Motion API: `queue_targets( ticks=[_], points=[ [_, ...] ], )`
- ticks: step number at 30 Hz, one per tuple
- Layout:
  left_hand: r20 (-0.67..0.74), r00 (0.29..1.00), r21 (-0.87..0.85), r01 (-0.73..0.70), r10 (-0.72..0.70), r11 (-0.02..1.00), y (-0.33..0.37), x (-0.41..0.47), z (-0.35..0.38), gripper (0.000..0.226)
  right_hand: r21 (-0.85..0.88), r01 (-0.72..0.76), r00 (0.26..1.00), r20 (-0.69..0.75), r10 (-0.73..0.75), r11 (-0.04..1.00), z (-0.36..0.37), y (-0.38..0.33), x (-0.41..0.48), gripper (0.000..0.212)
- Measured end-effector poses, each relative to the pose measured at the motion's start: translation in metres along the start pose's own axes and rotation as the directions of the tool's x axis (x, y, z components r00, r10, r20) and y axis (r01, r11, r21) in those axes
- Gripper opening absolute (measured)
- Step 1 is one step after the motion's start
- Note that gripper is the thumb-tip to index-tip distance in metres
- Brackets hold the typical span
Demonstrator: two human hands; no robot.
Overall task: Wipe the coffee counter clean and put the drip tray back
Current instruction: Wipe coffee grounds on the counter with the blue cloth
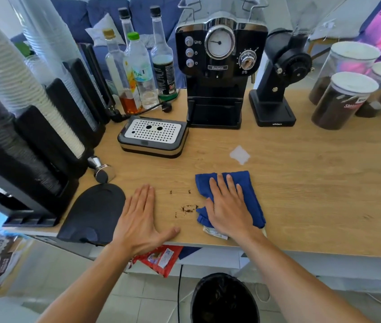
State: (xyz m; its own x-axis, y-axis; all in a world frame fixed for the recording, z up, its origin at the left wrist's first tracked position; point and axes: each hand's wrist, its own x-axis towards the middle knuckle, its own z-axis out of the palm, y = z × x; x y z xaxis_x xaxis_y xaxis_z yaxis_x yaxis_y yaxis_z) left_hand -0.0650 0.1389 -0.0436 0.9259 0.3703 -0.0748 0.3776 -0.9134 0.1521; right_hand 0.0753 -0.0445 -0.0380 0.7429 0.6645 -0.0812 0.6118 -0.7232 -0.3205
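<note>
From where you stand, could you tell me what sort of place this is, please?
Probably a small coffee bar or self-serve drinks counter: an espresso machine and grinder stand on a wooden counter, with stacked disposable cups and syrup bottles alongside.

Matt wood counter; blue terry cloth.

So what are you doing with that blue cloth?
A person is wiping the wooden counter. The right hand presses flat on a blue cloth, right beside some dark coffee crumbs not wiped up yet. The left hand rests flat and empty on the counter. The drip tray sits out on the counter, left of the coffee machine, not put back.
</note>
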Motion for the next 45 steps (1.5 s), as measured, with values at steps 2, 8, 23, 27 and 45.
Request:
queue_targets(
  ticks=[2,8,23,27,45],
  points=[
    [0.005,1.0,0.0,-0.009,0.009,1.0,-0.001,-0.001,-0.001,0.131,0.029,0.088,0.995,0.039,-0.089,0.996,0.001,0.003,-0.005,0.071],
    [-0.006,1.0,-0.016,-0.011,0.011,1.0,0.001,-0.002,-0.002,0.131,0.382,0.033,0.997,-0.08,-0.003,0.923,0.0,0.006,-0.015,0.057],
    [0.003,1.0,-0.024,-0.003,0.003,1.0,0.0,-0.003,-0.005,0.131,0.332,0.182,0.981,-0.003,-0.192,0.926,0.003,-0.012,0.01,0.062],
    [0.03,1.0,-0.001,-0.005,0.005,1.0,0.001,-0.003,-0.005,0.133,0.541,0.096,0.995,-0.079,-0.064,0.835,-0.005,-0.012,-0.006,0.06],
    [0.075,0.997,0.111,-0.029,0.02,0.993,-0.008,-0.002,-0.01,0.137,0.568,0.157,0.987,-0.057,-0.151,0.808,0.001,-0.025,0.005,0.056]
  ],
)
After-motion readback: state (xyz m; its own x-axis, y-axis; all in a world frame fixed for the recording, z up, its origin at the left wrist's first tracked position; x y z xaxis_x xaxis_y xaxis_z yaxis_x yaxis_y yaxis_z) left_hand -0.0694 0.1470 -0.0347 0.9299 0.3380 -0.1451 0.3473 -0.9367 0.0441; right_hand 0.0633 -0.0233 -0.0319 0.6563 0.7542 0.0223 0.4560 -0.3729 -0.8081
